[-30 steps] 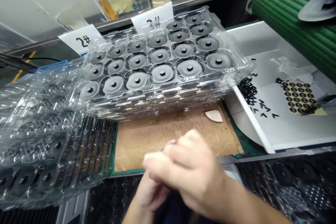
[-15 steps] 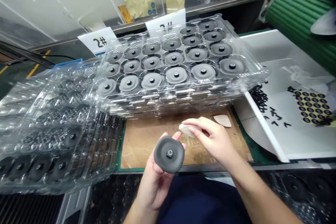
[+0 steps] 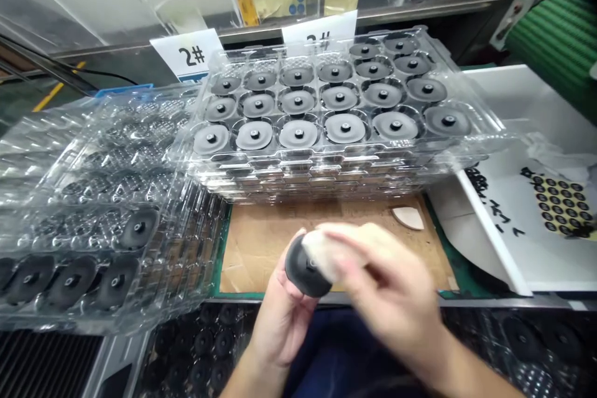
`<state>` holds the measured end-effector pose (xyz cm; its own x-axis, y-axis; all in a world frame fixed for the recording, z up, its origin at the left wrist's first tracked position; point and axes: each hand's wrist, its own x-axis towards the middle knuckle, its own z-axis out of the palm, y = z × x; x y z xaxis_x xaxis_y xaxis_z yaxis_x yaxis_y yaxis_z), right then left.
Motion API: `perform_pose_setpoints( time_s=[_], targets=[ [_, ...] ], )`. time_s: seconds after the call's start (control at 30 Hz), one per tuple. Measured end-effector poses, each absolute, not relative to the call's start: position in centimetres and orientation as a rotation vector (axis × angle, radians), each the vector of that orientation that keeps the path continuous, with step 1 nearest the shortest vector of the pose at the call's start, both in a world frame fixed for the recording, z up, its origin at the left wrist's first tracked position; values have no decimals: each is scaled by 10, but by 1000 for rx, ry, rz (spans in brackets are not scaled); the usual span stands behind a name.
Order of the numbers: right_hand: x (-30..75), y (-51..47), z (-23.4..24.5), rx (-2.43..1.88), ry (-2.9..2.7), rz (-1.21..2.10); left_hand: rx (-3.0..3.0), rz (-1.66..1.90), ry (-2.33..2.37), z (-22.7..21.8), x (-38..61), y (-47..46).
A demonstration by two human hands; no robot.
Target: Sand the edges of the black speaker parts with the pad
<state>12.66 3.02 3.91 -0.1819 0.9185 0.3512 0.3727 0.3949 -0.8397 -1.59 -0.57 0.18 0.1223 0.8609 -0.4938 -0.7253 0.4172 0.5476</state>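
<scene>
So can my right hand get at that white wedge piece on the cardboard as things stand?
Probably yes: the white wedge piece lies bare on the cardboard, just beyond the right hand, with nothing over it or between them.

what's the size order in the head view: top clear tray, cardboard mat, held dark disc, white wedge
1. top clear tray
2. cardboard mat
3. dark disc in the left hand, nearest the camera so it looks enlarged
4. white wedge
</scene>
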Motion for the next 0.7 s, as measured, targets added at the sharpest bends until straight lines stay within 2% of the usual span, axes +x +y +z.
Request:
perform_pose_setpoints(
  time_s=[0.1,0.2,0.37,0.5,0.63,0.7],
  targets=[
    [109,29,57,-897,-2009,815,138,1167,890,-1,-25,-7],
    [101,31,53,-908,-2155,978,123,1201,921,-1,-30,-6],
    [90,37,50,-930,-2109,713,100,1140,830,1,-33,-2],
    [107,30,55,-869,-2227,938,72,1100,774,-1,-43,-1],
    [121,35,51,-1151,-2272,653,34,1099,718,-4,-41,0],
    [119,45,47,-1067,-2296,515,51,1089,690,-3,-37,1]
  ],
)
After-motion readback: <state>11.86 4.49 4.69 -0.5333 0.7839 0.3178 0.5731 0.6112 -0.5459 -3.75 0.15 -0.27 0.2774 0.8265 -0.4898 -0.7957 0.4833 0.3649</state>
